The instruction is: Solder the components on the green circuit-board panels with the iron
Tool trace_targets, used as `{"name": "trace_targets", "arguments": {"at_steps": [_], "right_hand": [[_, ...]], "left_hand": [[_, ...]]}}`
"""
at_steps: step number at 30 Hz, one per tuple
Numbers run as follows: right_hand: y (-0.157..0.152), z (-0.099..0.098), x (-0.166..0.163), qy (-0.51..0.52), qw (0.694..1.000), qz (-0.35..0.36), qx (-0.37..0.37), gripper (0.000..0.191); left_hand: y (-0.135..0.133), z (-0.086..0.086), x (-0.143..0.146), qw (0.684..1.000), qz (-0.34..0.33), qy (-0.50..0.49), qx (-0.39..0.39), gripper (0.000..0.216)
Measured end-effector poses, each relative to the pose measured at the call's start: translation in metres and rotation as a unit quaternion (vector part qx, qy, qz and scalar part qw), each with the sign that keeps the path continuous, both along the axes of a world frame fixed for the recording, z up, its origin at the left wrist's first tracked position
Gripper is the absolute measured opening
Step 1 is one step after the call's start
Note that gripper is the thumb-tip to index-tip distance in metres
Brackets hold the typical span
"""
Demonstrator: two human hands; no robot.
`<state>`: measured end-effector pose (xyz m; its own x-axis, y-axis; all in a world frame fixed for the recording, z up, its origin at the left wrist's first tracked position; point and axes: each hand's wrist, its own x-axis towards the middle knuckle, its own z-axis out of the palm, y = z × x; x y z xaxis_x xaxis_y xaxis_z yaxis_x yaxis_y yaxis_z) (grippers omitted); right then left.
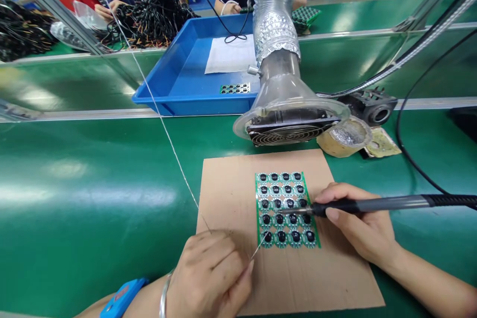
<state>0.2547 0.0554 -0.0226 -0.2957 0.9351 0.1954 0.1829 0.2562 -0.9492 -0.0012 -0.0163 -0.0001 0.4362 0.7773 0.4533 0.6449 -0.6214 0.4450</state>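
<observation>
L hand (212,273): 1 wire (258,250); R hand (367,231): 1 iron (391,202); 20-unit PCB (288,237).

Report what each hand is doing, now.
Left hand: closed, pinching a thin, silvery solder wire.
Right hand: closed, holding a black-and-grey, pen-shaped soldering iron.

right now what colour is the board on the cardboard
The board is green with rows of round black parts; head view shows it best.
</observation>
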Motion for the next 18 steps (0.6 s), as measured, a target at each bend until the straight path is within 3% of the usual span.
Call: {"name": "trace_targets", "arguments": {"at_steps": [18], "right_hand": [[-0.0003, 0.0025, -0.0008, -0.019, 1.0, 0.003, -0.003, 0.019]], "left_hand": [[0.0016, -0.0036, 0.0015, 1.0, -0.007, 0.013, -0.005, 0.009]]}}
